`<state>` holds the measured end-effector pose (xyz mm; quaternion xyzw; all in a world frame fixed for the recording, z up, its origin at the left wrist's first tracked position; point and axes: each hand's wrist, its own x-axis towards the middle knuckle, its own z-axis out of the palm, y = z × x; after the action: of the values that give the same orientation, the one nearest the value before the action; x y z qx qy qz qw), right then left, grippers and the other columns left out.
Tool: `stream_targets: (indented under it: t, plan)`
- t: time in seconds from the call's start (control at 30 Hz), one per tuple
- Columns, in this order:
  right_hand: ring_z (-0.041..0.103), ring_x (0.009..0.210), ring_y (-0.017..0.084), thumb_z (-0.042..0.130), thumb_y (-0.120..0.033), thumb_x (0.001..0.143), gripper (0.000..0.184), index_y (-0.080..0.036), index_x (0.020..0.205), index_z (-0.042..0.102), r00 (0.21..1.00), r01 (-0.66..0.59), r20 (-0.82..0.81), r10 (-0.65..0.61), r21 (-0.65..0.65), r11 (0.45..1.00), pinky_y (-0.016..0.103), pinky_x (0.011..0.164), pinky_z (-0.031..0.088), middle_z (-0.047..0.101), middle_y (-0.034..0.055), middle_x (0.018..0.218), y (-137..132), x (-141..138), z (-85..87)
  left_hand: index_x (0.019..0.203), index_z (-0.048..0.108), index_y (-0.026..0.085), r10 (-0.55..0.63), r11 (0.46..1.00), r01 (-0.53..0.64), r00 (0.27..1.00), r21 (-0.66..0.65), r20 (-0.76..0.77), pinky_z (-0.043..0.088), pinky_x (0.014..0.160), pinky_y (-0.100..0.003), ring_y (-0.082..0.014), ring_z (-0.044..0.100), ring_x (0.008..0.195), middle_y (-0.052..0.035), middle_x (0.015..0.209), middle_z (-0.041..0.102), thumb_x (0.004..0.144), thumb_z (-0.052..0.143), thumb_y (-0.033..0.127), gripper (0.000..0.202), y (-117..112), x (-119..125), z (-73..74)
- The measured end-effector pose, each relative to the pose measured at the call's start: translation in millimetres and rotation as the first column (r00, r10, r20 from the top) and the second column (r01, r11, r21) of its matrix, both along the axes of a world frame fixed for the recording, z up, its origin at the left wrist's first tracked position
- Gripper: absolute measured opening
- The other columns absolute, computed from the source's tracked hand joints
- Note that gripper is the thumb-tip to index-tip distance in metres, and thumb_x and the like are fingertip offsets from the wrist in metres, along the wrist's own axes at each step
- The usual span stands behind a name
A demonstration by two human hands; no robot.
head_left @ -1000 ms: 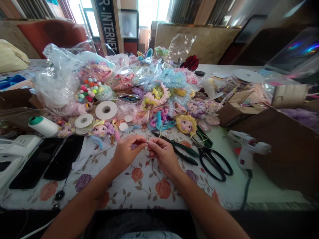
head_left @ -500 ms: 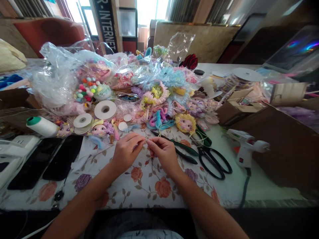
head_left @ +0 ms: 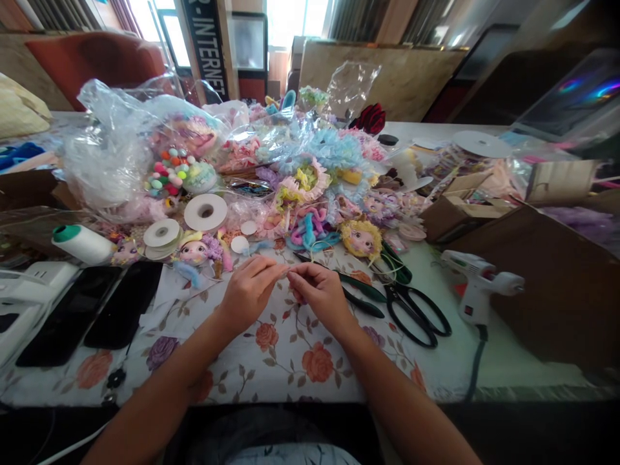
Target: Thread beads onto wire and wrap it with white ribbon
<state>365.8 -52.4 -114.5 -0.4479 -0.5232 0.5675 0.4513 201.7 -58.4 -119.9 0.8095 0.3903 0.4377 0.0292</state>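
Observation:
Over the flowered tablecloth [head_left: 242,381], my left hand [head_left: 249,290] and my right hand [head_left: 317,290] meet fingertip to fingertip. Both are closed in a pinch. Whatever lies between the fingertips is too small to make out. Just right of my right hand lie green-handled pliers [head_left: 364,307], partly behind that hand, and black-handled scissors [head_left: 419,316]. Beyond the fingers sit pink and blue fuzzy stems [head_left: 310,231] and a doll face with yellow curls [head_left: 361,239]. A second doll face [head_left: 192,250] with purple hair rests beyond my left hand.
Two phones [head_left: 123,307] lie at the left, near a white thread cone [head_left: 82,244]. Ribbon spools [head_left: 205,212] stand before a heap of plastic-wrapped trims [head_left: 271,139]. On the right are a white glue gun [head_left: 477,284] with a cord and a cardboard box [head_left: 542,290].
My left fingers have straightened and shifted slightly right, now reaching over the right fingertips. The other things stay where they were.

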Motion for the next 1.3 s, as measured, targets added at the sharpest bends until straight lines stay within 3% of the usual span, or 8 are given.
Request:
stream_targets:
  t: [0.17, 0.47, 0.6, 0.8, 1.13, 1.3]
  plan:
    - [0.044, 0.043, 0.007, 0.070, -0.035, 0.071, 0.020, -0.016, 0.071, 0.063, 0.989, 0.042, -0.134, -0.055, -0.102, 0.994, 0.019, 0.041, 0.034, 0.053, -0.0038, 0.054, -1, -2, -3.2, 0.103, 0.065, 0.018, 0.075, 0.995, -0.062, 0.985, -0.083, 0.155, 0.053, 0.074, -0.028, -0.0153, 0.064, 0.078, -0.0069, 0.088, 0.068, 0.088, 0.056, 0.021, 0.018, -3, 5, 0.1]
    - [0.044, 0.045, 0.005, 0.073, -0.032, 0.070, 0.020, -0.016, 0.069, 0.062, 0.948, -0.008, -0.312, -0.053, -0.189, 0.982, 0.017, 0.043, 0.034, 0.056, -0.0037, 0.058, -3, -7, -6.9, 0.092, 0.067, 0.016, 0.071, 0.994, -0.056, 0.984, -0.094, 0.161, 0.051, 0.075, -0.028, -0.0158, 0.063, 0.079, -0.0075, 0.085, 0.067, 0.086, 0.057, 0.016, 0.012, -4, 9, -0.4]
    - [0.044, 0.045, 0.006, 0.072, -0.035, 0.071, 0.022, -0.016, 0.069, 0.062, 0.967, 0.020, -0.248, -0.062, -0.170, 0.985, 0.019, 0.042, 0.035, 0.056, -0.0028, 0.058, -5, -8, -5.1, 0.089, 0.066, 0.017, 0.057, 0.983, -0.016, 0.974, -0.184, 0.218, 0.052, 0.081, -0.029, -0.0168, 0.064, 0.086, -0.0072, 0.091, 0.069, 0.086, 0.055, 0.017, 0.011, -4, 8, 2.8]
    - [0.045, 0.043, 0.008, 0.067, -0.036, 0.076, 0.020, -0.016, 0.073, 0.064, 0.994, 0.101, -0.042, -0.100, 0.022, 0.995, 0.022, 0.044, 0.036, 0.052, -0.0036, 0.049, -9, -6, 2.0, 0.084, 0.065, 0.018, 0.092, 0.890, 0.068, 0.942, -0.450, 0.324, 0.053, 0.066, -0.023, -0.0129, 0.063, 0.070, -0.0024, 0.079, 0.068, 0.085, 0.056, 0.021, 0.010, -4, 7, 5.0]
    - [0.045, 0.043, 0.008, 0.065, -0.034, 0.077, 0.017, -0.017, 0.074, 0.064, 0.993, 0.121, -0.018, -0.120, 0.066, 0.990, 0.021, 0.044, 0.037, 0.052, -0.0040, 0.049, -10, -6, 1.5, 0.095, 0.071, 0.017, 0.070, 0.825, 0.216, 0.878, -0.523, 0.473, 0.057, 0.075, -0.028, -0.0185, 0.067, 0.086, -0.0078, 0.094, 0.072, 0.081, 0.064, 0.028, 0.019, -1, 6, -1.4]
    - [0.047, 0.043, 0.008, 0.065, -0.035, 0.077, 0.018, -0.017, 0.074, 0.065, 0.995, 0.097, -0.008, -0.096, 0.065, 0.993, 0.022, 0.044, 0.038, 0.055, -0.0026, 0.052, -11, -5, 1.2, 0.092, 0.073, 0.017, 0.105, 0.818, 0.207, 0.863, -0.536, 0.494, 0.059, 0.070, -0.028, -0.0183, 0.069, 0.077, -0.0061, 0.087, 0.074, 0.079, 0.066, 0.028, 0.017, -2, 6, 1.9]
